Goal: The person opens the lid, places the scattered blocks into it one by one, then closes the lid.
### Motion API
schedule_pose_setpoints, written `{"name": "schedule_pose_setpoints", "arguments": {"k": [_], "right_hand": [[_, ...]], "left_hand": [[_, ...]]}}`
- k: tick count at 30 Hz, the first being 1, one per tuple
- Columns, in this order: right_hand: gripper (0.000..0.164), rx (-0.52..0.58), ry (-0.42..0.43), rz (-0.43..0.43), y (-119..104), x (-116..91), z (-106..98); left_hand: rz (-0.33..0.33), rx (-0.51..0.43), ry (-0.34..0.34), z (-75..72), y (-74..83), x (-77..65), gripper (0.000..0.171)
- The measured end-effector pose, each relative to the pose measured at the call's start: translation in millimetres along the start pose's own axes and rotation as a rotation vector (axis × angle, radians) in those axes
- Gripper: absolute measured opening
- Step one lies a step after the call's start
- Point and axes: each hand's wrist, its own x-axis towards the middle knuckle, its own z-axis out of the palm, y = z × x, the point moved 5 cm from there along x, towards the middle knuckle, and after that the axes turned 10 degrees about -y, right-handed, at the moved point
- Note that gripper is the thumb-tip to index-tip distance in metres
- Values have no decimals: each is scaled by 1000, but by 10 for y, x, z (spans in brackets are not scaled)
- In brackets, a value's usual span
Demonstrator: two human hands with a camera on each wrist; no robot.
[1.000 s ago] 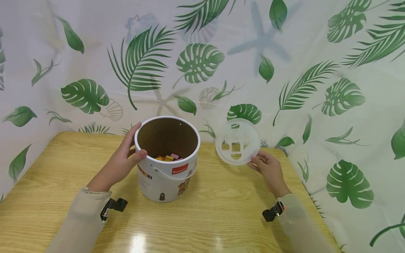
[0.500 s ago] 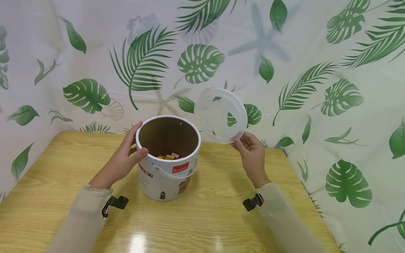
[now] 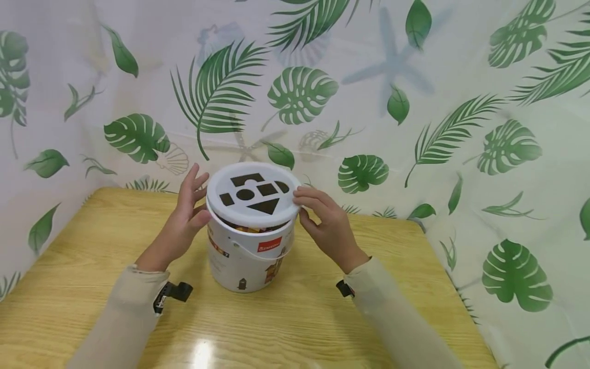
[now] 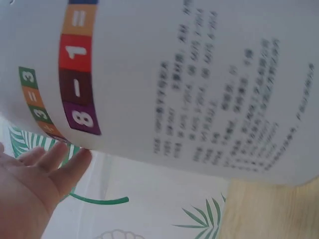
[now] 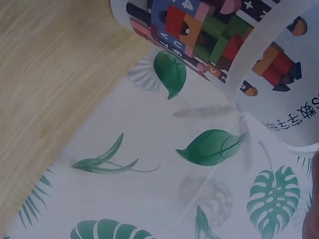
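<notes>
A white round lid [image 3: 237, 207] with cut-out shapes lies over the mouth of a white printed bucket [image 3: 251, 261]. It sits slightly tilted, with a gap at the near side where coloured blocks [image 3: 249, 229] show. My right hand [image 3: 329, 228] pinches the lid's right edge, fingers on top and thumb lower. On the other side, my left hand [image 3: 177, 225] rests against the bucket's left wall, fingers extended near the rim. The left wrist view shows those fingertips right at the bucket's side. Only a sliver of my right hand [image 5: 312, 209] appears in the right wrist view.
The bucket stands on a wood-grain table [image 3: 286, 328]. Close behind the table hangs a white cloth [image 3: 318, 141] printed with green leaves. A thin carrying handle [image 3: 258, 256] hangs across the bucket's front.
My right hand has swung the lid leftward from the right side of the table, up and onto the bucket, turning it to lie nearly flat. My left hand's fingers have loosened from the rim.
</notes>
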Motion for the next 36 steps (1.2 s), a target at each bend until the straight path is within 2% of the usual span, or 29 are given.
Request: {"name": "schedule_pose_setpoints", "arguments": {"k": [4, 10, 14, 19, 24, 29, 36], "right_hand": [[35, -12, -61, -36, -37, -5, 19], [34, 26, -128, -14, -2, -75, 71], [42, 205, -145, 80, 54, -135, 112], [61, 524, -158, 290, 198, -122, 142], [69, 678, -199, 413, 299, -101, 202], [62, 757, -199, 464, 321, -127, 254], [68, 886, -157, 452, 320, -169, 344]], "left_hand": [[11, 35, 23, 31, 57, 24, 99], [-61, 208, 28, 86, 33, 29, 88], [-76, 235, 29, 83, 22, 16, 89], [-46, 218, 32, 74, 22, 31, 100], [-80, 209, 23, 92, 21, 32, 104], [-98, 206, 27, 107, 18, 23, 102], [-72, 144, 37, 105, -16, 0, 109]]}}
